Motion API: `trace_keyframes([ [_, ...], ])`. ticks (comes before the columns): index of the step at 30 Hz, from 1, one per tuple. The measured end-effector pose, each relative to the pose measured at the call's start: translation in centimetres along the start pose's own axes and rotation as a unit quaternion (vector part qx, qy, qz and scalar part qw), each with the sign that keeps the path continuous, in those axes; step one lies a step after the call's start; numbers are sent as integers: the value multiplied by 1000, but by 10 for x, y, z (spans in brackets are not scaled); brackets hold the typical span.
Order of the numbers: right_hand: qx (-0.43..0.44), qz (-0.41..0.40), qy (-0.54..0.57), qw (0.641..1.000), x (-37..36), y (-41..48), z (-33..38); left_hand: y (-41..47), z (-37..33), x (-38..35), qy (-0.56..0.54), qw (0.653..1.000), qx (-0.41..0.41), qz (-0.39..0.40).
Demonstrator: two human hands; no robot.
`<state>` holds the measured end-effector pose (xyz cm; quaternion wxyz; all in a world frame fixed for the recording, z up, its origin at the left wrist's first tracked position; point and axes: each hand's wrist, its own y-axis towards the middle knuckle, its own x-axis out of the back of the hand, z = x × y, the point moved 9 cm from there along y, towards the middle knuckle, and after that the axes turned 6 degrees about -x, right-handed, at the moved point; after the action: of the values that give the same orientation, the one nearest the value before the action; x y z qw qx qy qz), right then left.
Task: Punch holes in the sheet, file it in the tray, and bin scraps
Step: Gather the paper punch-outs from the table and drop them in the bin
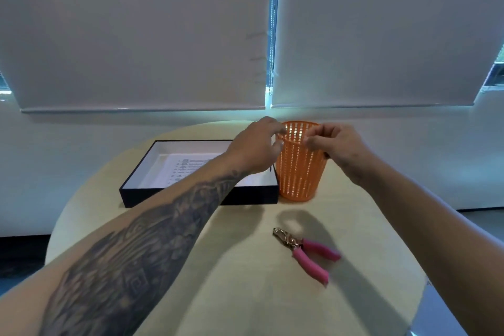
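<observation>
Left hand (256, 144) at the bin's (300, 172) 9 o'clock rim, fingers loosely curled, empty as far as we see. Right hand (335, 144) at 3 o'clock, fingertips pinched together; scraps too small to tell. Bin mouth just below both. Sheet (188, 169) lies in the tray (196, 195), 9 o'clock of the bin.

Round pale table (259, 303) below two lowered grey roller blinds (136, 35), bead cord (270, 63) between them.
</observation>
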<state>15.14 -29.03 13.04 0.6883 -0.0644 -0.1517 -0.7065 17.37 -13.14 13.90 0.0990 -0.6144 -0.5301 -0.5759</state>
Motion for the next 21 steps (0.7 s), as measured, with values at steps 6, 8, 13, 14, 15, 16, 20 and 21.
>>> trace_keyframes([
  [6,15,-64,-152,986,22,55,20,30,-6,-21,71,995,23,68],
  [8,19,-57,-239,969,16,69,17,32,-6,-22,95,993,18,67],
  [13,-4,-19,-354,935,4,85,0,32,-6,-22,105,993,11,44],
  [14,-9,-17,-360,933,4,86,-3,32,-6,-23,104,993,13,45],
  [15,-12,-19,-363,932,4,86,-3,32,-5,-23,102,994,14,45],
  [16,-11,-21,-365,931,4,86,-4,31,-4,-24,99,994,18,46],
  [20,0,-24,-362,932,6,86,-6,27,-4,-26,85,995,22,44],
  [21,2,-27,-361,932,6,86,-7,26,-5,-26,83,995,19,43],
])
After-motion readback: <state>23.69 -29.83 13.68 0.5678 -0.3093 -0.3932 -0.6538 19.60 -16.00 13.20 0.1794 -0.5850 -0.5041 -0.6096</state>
